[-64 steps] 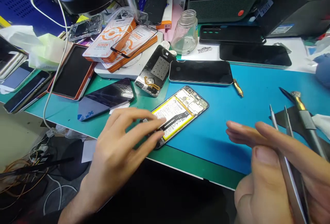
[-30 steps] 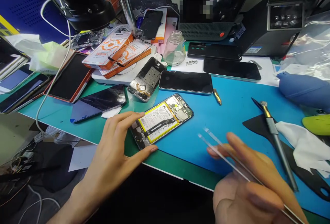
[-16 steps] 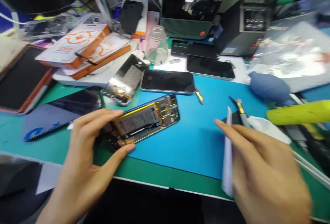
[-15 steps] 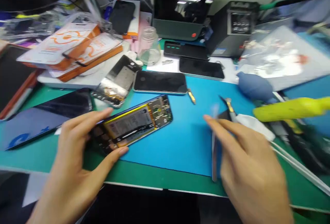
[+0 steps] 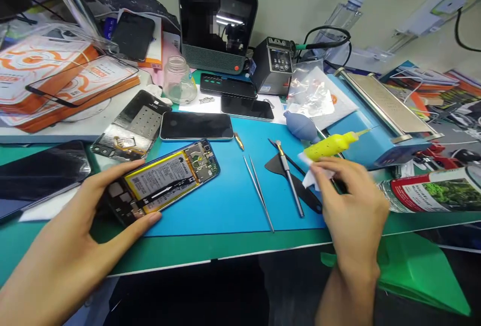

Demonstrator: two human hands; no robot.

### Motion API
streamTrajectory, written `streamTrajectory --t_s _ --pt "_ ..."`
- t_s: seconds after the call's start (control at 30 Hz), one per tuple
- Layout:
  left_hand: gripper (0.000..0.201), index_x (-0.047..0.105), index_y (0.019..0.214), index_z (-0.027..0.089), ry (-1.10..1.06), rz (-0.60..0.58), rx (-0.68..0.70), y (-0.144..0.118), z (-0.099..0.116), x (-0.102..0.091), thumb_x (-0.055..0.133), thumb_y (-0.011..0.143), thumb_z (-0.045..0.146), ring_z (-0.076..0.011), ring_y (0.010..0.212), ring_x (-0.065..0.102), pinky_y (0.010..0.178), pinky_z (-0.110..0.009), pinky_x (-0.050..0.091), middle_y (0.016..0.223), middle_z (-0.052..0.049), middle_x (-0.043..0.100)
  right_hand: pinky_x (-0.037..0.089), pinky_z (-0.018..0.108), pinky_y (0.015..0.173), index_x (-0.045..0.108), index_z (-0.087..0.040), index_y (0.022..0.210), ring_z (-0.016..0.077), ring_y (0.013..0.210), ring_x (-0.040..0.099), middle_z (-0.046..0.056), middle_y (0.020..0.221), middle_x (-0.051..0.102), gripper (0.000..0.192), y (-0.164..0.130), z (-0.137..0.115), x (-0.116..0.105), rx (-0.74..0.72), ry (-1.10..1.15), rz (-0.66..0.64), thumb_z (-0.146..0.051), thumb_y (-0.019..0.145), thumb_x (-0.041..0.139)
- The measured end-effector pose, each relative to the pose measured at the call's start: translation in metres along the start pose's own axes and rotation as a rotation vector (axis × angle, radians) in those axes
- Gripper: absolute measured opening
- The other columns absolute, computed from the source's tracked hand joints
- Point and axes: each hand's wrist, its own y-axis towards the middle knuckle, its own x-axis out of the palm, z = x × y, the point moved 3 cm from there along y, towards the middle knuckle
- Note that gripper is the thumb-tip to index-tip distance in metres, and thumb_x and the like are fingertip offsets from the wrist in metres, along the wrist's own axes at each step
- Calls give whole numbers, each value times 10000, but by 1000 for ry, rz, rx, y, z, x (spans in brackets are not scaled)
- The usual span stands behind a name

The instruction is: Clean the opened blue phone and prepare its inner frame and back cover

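My left hand (image 5: 90, 216) grips the near end of an opened phone (image 5: 169, 178) with a yellow-edged battery showing; the phone rests on the blue mat (image 5: 233, 206). My right hand (image 5: 351, 206) hovers over the mat's right edge, and its fingertips touch a white cloth (image 5: 308, 180) just below a yellow squeeze bottle (image 5: 330, 145). A pair of steel tweezers (image 5: 258, 192) lies loose on the mat between my hands. A metal-handled blade tool (image 5: 290, 186) lies on a black pry pick (image 5: 280, 166) beside my right hand.
A dark phone (image 5: 196, 125) and a removed back cover (image 5: 131, 125) lie behind the opened phone. Farther back are a glass jar (image 5: 178, 80), a blue air blower (image 5: 300, 124), a soldering station (image 5: 272, 63) and orange boxes (image 5: 56, 80). A green folder (image 5: 417, 266) hangs off the front right.
My right hand has let go of the tweezers, which now lie on the mat, and has moved right to the white cloth. My view has swung right. My left hand keeps hold of the phone.
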Motion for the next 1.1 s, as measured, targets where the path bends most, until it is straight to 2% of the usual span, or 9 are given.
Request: streamTrajectory --t_s 0.07,0.13,0.2,0.3,0.4,0.5,0.77,0.9,1.1 --pt "737 501 1505 522 33 15 -9 2 2 0 713 840 758 -447 1429 612 1179 -715 580 1518 52 635 578 503 1043 756 -204 1087 295 1167 754 102 1213 788 100 -4 -13 -2 42 94 172 -272 1014 756" --pt "719 522 1486 510 30 16 1 2 6 -1 714 838 756 -410 1404 643 1156 -684 601 1506 46 658 635 439 935 735 -206 1130 255 1062 789 84 1174 794 142 -12 -32 -1 54 223 233 -245 1000 776" --pt "669 531 1471 507 18 29 24 0 11 -2 711 865 725 -368 1397 656 1163 -645 601 1501 59 667 646 346 828 745 -224 1097 189 917 787 20 1046 797 149 -22 -57 3 21 342 174 -202 966 813" --pt "639 517 1497 499 39 53 78 -3 16 -4 724 913 652 -316 1431 634 1180 -548 596 1536 69 645 622 259 849 779 -251 1055 127 895 760 -32 991 795 177 -37 -96 12 -65 437 -25 -128 938 829" --pt "638 494 1536 460 56 58 137 -6 17 -4 744 953 529 -295 1432 631 1187 -487 585 1542 41 641 618 236 895 785 -230 1152 124 977 771 -10 1085 809 244 -48 -129 23 -158 480 -204 -65 974 759" --pt "639 469 1558 431 63 48 192 -7 18 -4 743 981 434 -263 1428 628 1204 -436 565 1542 27 636 612 277 969 738 -168 1301 156 1051 774 47 1185 813 353 -52 -148 35 -261 464 -253 -11 986 707" --pt "650 423 1585 438 78 61 261 -10 18 -4 727 1012 387 -168 1385 634 1152 -264 521 1544 71 616 589 319 871 766 -167 1139 173 951 739 49 1048 799 180 -42 -161 53 -366 343 -297 -59 1003 719" --pt "651 401 1594 434 95 60 283 -10 18 -3 711 1026 361 -171 1361 641 1091 -273 527 1531 62 616 556 328 882 759 -136 1160 194 978 726 69 1094 785 173 -38 -163 56 -431 263 -341 -66 1009 712" --pt "636 390 1598 407 102 60 310 -9 18 -3 685 1039 330 -195 1344 653 1048 -319 539 1530 36 618 553 343 933 727 -95 1245 217 1020 713 99 1172 784 297 -34 -158 57 -601 231 -376 21 974 698"
